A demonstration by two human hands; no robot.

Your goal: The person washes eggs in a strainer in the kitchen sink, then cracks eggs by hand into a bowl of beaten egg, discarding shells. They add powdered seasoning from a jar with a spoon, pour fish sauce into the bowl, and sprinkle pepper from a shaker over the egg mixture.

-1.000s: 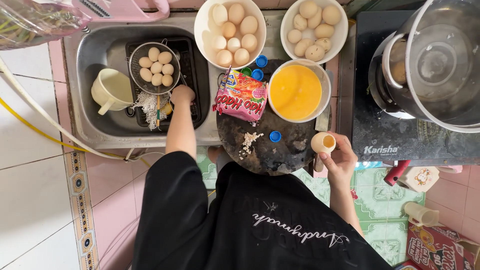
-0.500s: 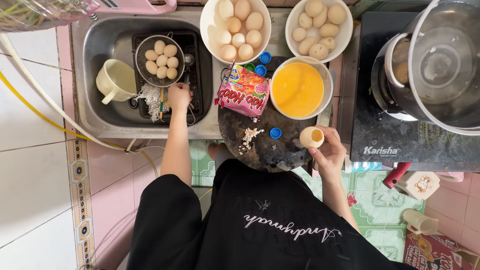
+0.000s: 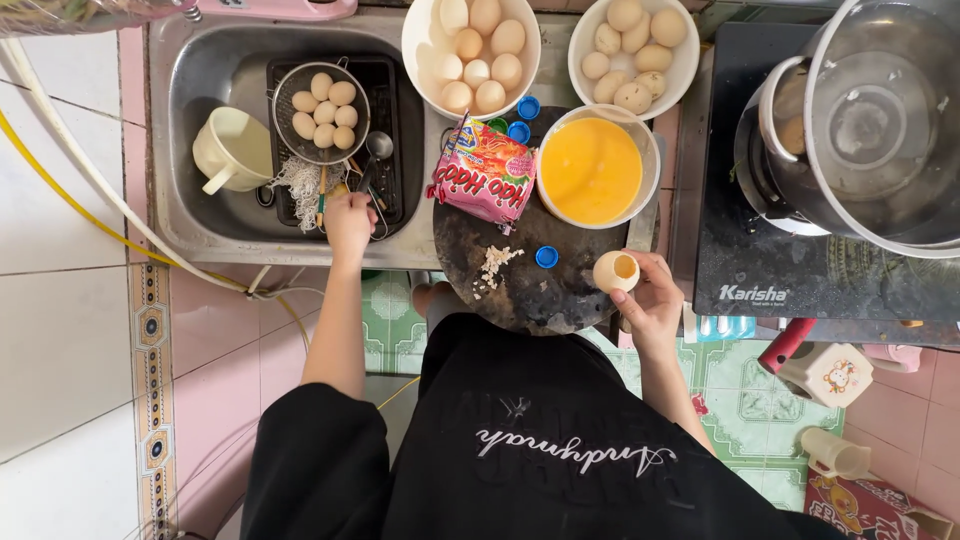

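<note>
Left hand (image 3: 349, 222) has moved into sink (image 3: 200, 235), grip closed on prob. a utensil handle at strainer's (image 3: 321, 110) 6 o'clock; right hand (image 3: 648, 300) still holds opened eggshell (image 3: 615, 271), now nearer board (image 3: 540, 280) edge, at yolk bowl's (image 3: 594, 166) 6 o'clock.

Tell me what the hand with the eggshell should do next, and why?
Probably carry the opened eggshell over to the sink to drop it. The right hand holds it with its hole facing up and it looks emptied, while the bowl of beaten egg is already full of yellow. The left hand is at the sink.
</note>
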